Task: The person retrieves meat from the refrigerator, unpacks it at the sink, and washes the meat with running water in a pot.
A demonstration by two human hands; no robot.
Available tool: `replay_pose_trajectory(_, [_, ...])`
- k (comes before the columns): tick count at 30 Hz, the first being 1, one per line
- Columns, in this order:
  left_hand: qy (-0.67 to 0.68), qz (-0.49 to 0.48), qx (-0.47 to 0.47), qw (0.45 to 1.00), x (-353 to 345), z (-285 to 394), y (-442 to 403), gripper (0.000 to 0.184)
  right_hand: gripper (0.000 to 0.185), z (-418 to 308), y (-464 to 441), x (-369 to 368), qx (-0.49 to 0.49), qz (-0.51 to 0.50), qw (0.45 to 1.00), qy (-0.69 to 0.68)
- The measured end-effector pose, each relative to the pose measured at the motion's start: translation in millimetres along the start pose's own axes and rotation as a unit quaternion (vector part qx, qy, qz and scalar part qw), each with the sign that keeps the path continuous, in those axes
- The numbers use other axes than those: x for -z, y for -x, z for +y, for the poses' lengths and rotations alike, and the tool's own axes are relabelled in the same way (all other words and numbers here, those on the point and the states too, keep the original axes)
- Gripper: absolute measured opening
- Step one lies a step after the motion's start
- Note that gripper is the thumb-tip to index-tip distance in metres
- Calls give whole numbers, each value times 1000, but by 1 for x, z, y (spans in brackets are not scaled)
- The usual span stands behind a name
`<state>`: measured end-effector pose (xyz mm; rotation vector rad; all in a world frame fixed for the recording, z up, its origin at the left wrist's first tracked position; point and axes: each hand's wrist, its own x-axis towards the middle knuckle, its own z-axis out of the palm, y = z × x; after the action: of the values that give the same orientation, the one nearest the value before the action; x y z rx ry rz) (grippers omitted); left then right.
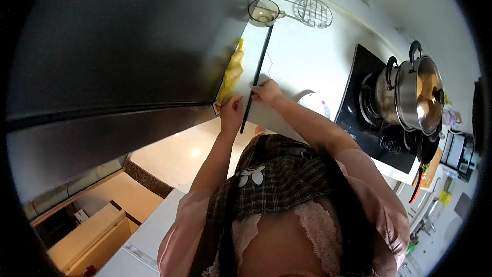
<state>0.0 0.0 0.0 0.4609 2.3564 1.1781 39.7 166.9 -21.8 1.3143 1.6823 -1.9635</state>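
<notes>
Black strip [262, 57] lies lengthwise on the white tabletop [307, 46], between both hands. The right hand [267, 91] reaches across from the right, its grip pinched closed on the strip. The left hand [231, 114], fingers curled, is by the lower end of a yellow bag [233, 72]; whether its grip holds anything, I cannot tell. A dark upright panel [128, 46] bounds the left; a glass cup [264, 13] stands near the strip's far end, the gas stove [353, 118] to the right.

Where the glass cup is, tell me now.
In the head view, the glass cup is at the top, slightly right of centre, on the white counter, just left of the round wire rack.
</notes>
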Motion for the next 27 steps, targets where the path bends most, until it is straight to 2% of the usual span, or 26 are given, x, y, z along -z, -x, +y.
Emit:
replay_pose_trajectory(2, [-96, 22, -87, 991, -6, 10, 6, 17, 16, 12, 10, 6, 45, 14, 988, 150])
replay_pose_trajectory(3, [-95, 23, -103, 990, -6, 7, -30, 17, 16, -8, -9, 4, 56, 25, 987, 146])
replay_pose_trajectory(5, [-79, 21, -121, 989, -13, 1, -30, 15, 17, -7, 9, 6, 125, 87, 976, 158])
replay_pose_trajectory(6, [-97, 24, -140, 985, -11, 3, -32, 17, 20, -7, 11, 5, 137, 84, 971, 176])
replay_pose_trajectory(10, [-92, -21, -105, 990, -4, 16, -24, 21, 20, 8, 14, 5, 121, 70, 982, 130])
replay_pose_trajectory(13, [-59, -20, -153, 986, 8, 15, -10, 25, 20, 12, 22, 11, 93, 36, 993, 59])
replay_pose_trajectory(15, [-227, 79, -198, 950, 24, 4, 3, 29, 17, 15, 35, 11, 90, 5, 992, 88])
replay_pose_trajectory(17, [-233, 72, -174, 954, 32, -8, 5, 35, 17, 18, 40, 7, 98, -23, 991, 83])
replay_pose_trajectory(20, [-332, 67, -161, 927, 36, -15, 1, 50, 15, 17, 49, -6, 95, -68, 991, 66])
replay_pose_trajectory(21, [-333, 68, -162, 927, 33, -17, -3, 50, 14, 15, 50, -10, 83, -86, 991, 55])
replay_pose_trajectory(22, [-313, 60, -120, 940, 29, -19, -8, 52, 15, 14, 48, -12, 122, -111, 980, 112])
replay_pose_trajectory(23, [-293, 51, -77, 952, 26, -21, -12, 55, 15, 13, 47, -14, 123, -110, 980, 112])
replay_pose_trajectory(26, [-247, 48, -57, 966, 26, -6, -20, 58, 18, 7, 46, -27, 129, -132, 980, 78])
replay_pose_trajectory(27, [-246, 49, -56, 966, 27, -3, -20, 58, 21, 7, 42, -32, 125, -117, 985, 18])
